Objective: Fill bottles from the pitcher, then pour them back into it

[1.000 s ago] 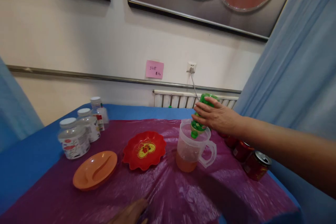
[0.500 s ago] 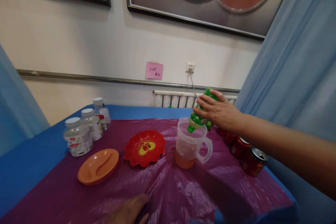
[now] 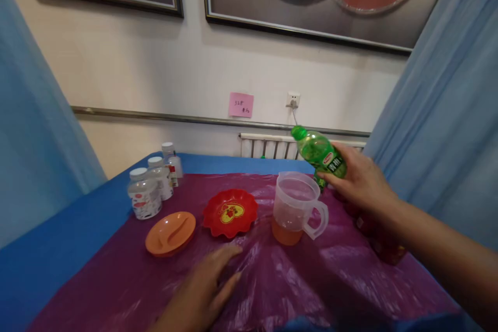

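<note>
1. Right hand (image 3: pixel 363 181): fingers wrapped round green plastic bottle (image 3: pixel 321 153), tilted, neck up-left, held above and right of clear plastic jug (image 3: pixel 298 207).
2. Jug holds a little orange liquid; mostly unfilled.
3. Left hand (image 3: pixel 202 293): fingers spread flat on purple-covered surface (image 3: pixel 272 290), holding nothing.

The right hand (image 3: pixel 360 181) covers the lower end of the green bottle (image 3: pixel 321 153), so its base is unseen beneath the fingers. Behind that wrist, the red cans (image 3: pixel 385 249) are mostly hidden and blurred. The left hand (image 3: pixel 202 290) is cut off at the bottom edge. Jar labels (image 3: pixel 143 202) are too small to read
</note>
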A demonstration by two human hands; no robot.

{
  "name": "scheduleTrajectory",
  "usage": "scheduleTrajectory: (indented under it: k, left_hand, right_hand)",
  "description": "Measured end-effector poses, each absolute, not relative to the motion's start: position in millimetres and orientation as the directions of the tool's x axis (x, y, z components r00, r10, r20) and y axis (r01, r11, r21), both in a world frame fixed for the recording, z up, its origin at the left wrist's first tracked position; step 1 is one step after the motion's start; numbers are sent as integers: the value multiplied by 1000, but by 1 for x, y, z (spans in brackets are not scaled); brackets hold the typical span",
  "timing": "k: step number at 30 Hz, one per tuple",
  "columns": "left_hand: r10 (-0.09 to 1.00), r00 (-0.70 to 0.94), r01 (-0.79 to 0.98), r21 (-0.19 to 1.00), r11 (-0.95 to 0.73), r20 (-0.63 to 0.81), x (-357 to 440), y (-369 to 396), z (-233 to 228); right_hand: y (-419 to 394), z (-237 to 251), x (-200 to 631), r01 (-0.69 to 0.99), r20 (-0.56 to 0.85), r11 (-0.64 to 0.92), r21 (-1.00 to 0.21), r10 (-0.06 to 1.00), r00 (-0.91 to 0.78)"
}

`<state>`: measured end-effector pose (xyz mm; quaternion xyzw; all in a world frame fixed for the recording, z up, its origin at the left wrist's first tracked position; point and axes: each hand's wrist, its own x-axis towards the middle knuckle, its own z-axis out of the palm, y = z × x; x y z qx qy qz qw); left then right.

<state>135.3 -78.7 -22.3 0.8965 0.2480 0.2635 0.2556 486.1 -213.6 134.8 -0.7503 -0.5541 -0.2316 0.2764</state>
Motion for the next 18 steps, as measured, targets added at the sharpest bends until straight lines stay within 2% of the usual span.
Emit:
scheduleTrajectory:
  k: [3, 5, 6, 8, 10, 12, 15, 17, 18]
  left_hand:
    - [647, 701, 181, 802, -569, 300, 149, -89, 5]
    - [661, 690, 5, 911, -412, 295, 155, -97, 17]
    - [665, 688, -65, 938, -340, 289, 157, -101, 20]
    - [690, 677, -114, 963, -243, 254, 156, -107, 23]
    - [743, 642, -44, 976, -213, 191, 147, -105, 22]
    - [829, 539, 75, 971, -227, 152, 129, -93, 24]
    - [958, 194, 306, 915, -264, 212, 89, -51, 31]
    - [949, -61, 514, 825, -236, 309, 59, -12, 37]
    - [921, -130, 590, 775, -226, 367, 46, 8, 38]
  right_hand:
    - [-218, 106, 425, 809, 570, -7, -587, 706, 420]
    - [-216, 79, 380, 606, 441, 150, -781, 820, 364]
    - [-212, 66, 359, 506, 368, 170, -845, 873, 322]
    - [-201, 41, 325, 424, 292, 176, -888, 929, 227]
    - [-187, 20, 303, 381, 247, 178, -907, 959, 139]
    - [-177, 2, 292, 370, 213, 171, -913, 974, 75]
    - [-176, -21, 287, 396, 125, 104, -912, 992, 27]
    - [-182, -35, 291, 402, 37, 36, -915, 999, -6]
    - [-186, -41, 294, 404, -5, 4, -915, 1000, -22]
